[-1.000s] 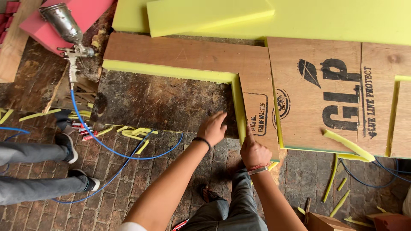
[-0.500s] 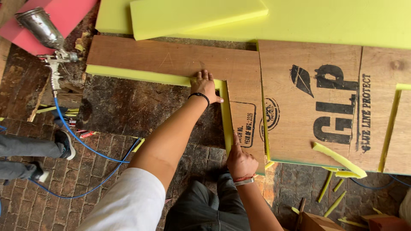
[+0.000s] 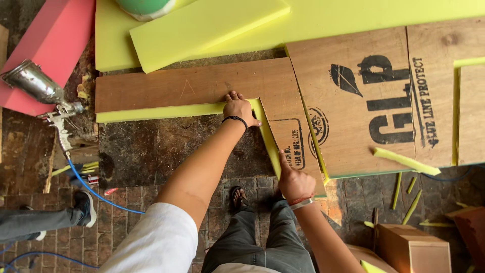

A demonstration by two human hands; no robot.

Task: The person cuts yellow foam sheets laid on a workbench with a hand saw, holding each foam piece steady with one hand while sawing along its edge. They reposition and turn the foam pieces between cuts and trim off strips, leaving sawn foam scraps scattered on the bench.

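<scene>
Since half a second ago the left hand [image 3: 239, 107] is staying planted at the inside corner of the L-shaped plywood board [image 3: 212, 83], while the view has drifted a little so the board is sitting lower and more to the right. That hand is lying flat and spread, fingers pressing down on the wood right where the yellow foam strip [image 3: 166, 110] along the lower edge is meeting the strip running down the board's short leg. The right hand [image 3: 294, 183] is resting further down that same leg, near its lower end, thumb pointing up along the foam edging [image 3: 271, 146]; its fingers are curled, and I cannot quite tell whether they are pinching the foam or only pushing against it.

The board is lying on the brick floor [image 3: 166, 146], its long arm reaching left and its short leg butting against a second, printed plywood sheet [image 3: 364, 116] to the right. Beyond both, large yellow foam slabs [image 3: 202, 30] are overlapping each other, with a red foam piece [image 3: 55, 45] at the upper left. A metal spray gun [image 3: 45, 96] with a blue hose [image 3: 96, 189] is hanging at the left edge. Loose yellow offcuts [image 3: 406, 161] are lying on the printed sheet and on the floor at the right. Another person's shoe and trouser leg [image 3: 50, 220] are showing at lower left, and a small wooden box [image 3: 414, 247] is sitting at lower right.
</scene>
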